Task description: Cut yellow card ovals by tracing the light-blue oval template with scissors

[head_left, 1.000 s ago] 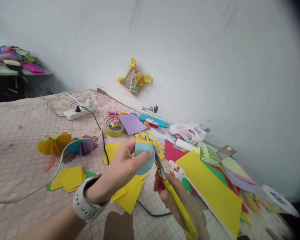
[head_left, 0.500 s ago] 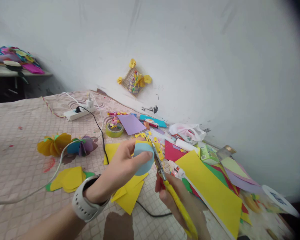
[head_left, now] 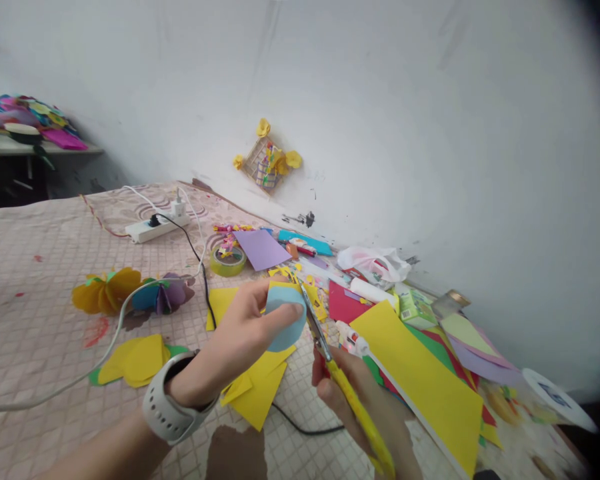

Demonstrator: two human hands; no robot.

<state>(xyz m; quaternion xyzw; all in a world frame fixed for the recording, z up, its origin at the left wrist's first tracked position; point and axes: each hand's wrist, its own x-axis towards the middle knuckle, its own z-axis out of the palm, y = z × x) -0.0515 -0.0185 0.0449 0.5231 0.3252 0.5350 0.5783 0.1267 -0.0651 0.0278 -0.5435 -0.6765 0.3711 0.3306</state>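
My left hand [head_left: 235, 347], with a white watch on the wrist, pinches a rounded light-blue paper piece [head_left: 286, 319] between thumb and fingers. My right hand [head_left: 365, 410] grips yellow-handled scissors [head_left: 330, 363]. Their blades point up along the right edge of the blue piece. Under both hands lie yellow paper sheets [head_left: 257, 387] and a black cable [head_left: 300, 423].
A stack of coloured sheets with a yellow one [head_left: 420, 380] on top lies to the right. Folded paper flowers [head_left: 130, 293], yellow cut-outs [head_left: 130, 360], a tape roll [head_left: 229, 260], a power strip [head_left: 155, 227], glue bottles [head_left: 353, 340] and scraps cover the patterned surface. The white wall stands close behind.
The view has shifted slightly; hands, blue piece and scissors hold nearly the same pose, with the blades edging along the paper's right side.
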